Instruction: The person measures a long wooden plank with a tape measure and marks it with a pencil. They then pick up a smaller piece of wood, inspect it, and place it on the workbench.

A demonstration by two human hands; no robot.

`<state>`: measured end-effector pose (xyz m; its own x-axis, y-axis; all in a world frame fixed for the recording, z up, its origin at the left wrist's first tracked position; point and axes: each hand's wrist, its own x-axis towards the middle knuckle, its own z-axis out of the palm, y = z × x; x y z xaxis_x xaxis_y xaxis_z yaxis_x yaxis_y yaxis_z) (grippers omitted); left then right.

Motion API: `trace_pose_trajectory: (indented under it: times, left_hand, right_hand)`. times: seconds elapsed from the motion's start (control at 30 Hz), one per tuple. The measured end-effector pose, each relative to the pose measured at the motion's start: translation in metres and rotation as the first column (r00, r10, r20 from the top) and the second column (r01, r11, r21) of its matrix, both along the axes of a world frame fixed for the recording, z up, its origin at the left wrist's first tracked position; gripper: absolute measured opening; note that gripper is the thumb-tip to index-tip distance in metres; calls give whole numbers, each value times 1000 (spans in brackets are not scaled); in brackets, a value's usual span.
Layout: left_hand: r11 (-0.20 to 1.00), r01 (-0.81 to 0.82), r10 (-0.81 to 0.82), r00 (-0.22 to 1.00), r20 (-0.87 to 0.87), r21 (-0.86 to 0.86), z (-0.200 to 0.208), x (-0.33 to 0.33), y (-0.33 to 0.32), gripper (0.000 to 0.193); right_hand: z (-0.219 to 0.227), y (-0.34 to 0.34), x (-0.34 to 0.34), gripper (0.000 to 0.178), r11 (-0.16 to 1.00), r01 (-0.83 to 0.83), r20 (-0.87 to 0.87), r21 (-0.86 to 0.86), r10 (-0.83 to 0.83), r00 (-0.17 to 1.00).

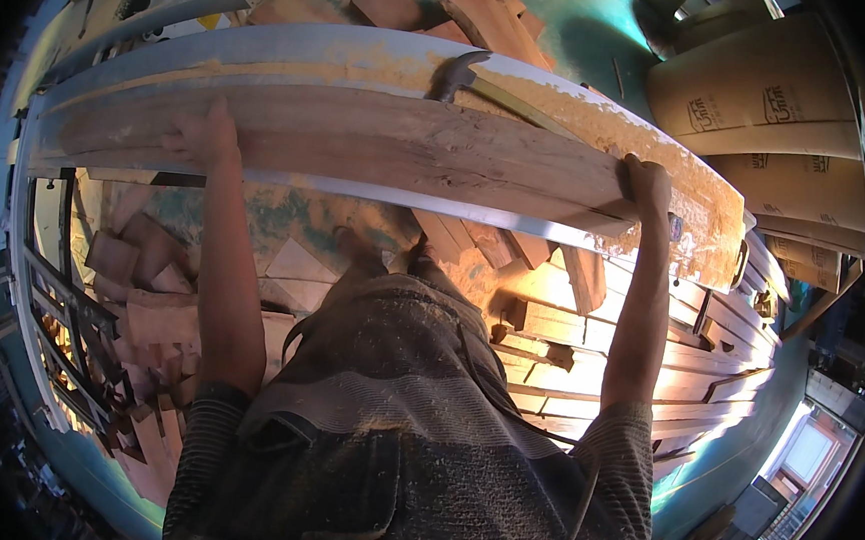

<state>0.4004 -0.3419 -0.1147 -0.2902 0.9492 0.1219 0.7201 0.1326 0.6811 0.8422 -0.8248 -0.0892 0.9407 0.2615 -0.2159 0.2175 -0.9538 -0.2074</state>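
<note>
A long rough wooden plank [391,147] lies lengthwise on a sawdust-covered metal machine table [298,48]. My left hand [199,135] presses flat on the plank's top near its left part, fingers spread. My right hand [649,185] grips the plank's right end, fingers curled over its edge. A hammer [466,77] lies on the table just beyond the plank, its handle pointing right.
Offcuts of wood [141,280] litter the floor at lower left, and more scraps [471,12] lie beyond the table. Stacked planks [647,355] sit at right below the table. Large brown paper sacks [766,93] stand at upper right. A metal frame [58,314] runs along the left.
</note>
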Motion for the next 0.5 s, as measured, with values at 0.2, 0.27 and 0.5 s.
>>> trace_pose_trajectory:
  times: [0.2,0.27,0.5]
  left_hand:
    - [984,157,-172,959,226,86,-8,-21,-5,84]
    - [986,136,-158,944,290,94,-1,-19,-20,82]
    - [979,166,-204,810,550,118,-19,-55,-58,85]
  right_hand:
    - [-6,-12,-18,61,999,22,95,48,-27,995]
    - [-7,-18,-28,58,996,25,150,89,-38,988]
    - [-16,-45,-108,44,853,69,276,518,-243,930]
